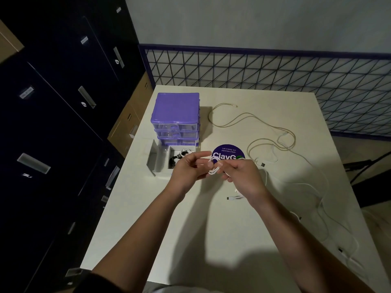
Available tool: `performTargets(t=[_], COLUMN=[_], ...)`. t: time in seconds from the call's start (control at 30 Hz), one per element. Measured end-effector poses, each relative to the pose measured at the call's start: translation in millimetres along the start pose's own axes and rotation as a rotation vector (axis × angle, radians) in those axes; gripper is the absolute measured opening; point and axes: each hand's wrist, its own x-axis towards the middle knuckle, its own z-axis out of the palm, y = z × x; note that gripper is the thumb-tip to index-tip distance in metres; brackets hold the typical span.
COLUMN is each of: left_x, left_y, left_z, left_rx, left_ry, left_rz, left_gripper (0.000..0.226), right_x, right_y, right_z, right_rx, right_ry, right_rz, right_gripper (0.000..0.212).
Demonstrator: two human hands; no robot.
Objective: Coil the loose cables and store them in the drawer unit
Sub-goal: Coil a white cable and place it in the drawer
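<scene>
Two bare forearms nearest the lens, reaching out over the white table (190, 229). Left hand (188, 168) pinching one side of a small white cable coil (213, 166), right hand (241, 174) curled round the other, both raised above the table just right of the pulled-out drawer (167, 159).

Likely trouble: loops springing apart if either pinch slackens; trailing end snagging the loose white cable (325, 210) to the right; coil too wide for the drawer, already holding dark and white bundles.

Thin, glossy, springy-looking; few turns. Beige cable (254, 119) lying uncoiled beyond, beside the purple drawer unit (175, 115).
</scene>
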Motion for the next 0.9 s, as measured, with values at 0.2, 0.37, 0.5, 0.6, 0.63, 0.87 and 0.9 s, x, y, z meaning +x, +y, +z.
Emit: performTargets(t=[0.2, 0.37, 0.5, 0.6, 0.63, 0.87, 0.9], left_x=[-4.9, -4.1, -0.4, 0.3, 0.9, 5.5, 5.7], left_y=[9.1, 6.2, 5.2, 4.3, 3.8, 3.7, 3.4], left_z=[-4.6, -8.1, -7.4, -4.1, -3.0, -5.8, -6.8], left_rx=[0.206, 0.166, 0.155, 0.048, 0.020, -0.047, -0.055], left_ry=[-0.062, -0.061, -0.005, 0.043, 0.065, 0.210, 0.225], left_rz=[-0.030, 0.010, 0.007, -0.010, -0.010, 0.008, 0.012], left_gripper=[0.023, 0.019, 0.011, 0.014, 0.016, 0.016, 0.018], right_x=[1.5, 3.8, 4.8, 6.1, 7.0, 6.4, 6.2], right_y=[-1.7, -3.9, -3.3, -2.2, -1.1, 25.4, 30.7], right_z=[0.7, -5.5, -7.2, -7.5, -7.9, -7.1, -5.4], right_rx=[-0.062, -0.071, -0.091, -0.071, -0.063, -0.082, -0.106], right_ry=[-0.020, 0.001, -0.016, -0.038, -0.051, -0.128, -0.129], right_rz=[-0.034, -0.031, -0.026, -0.029, -0.031, -0.078, -0.072], right_gripper=[0.017, 0.018, 0.018, 0.021, 0.022, 0.016, 0.018])
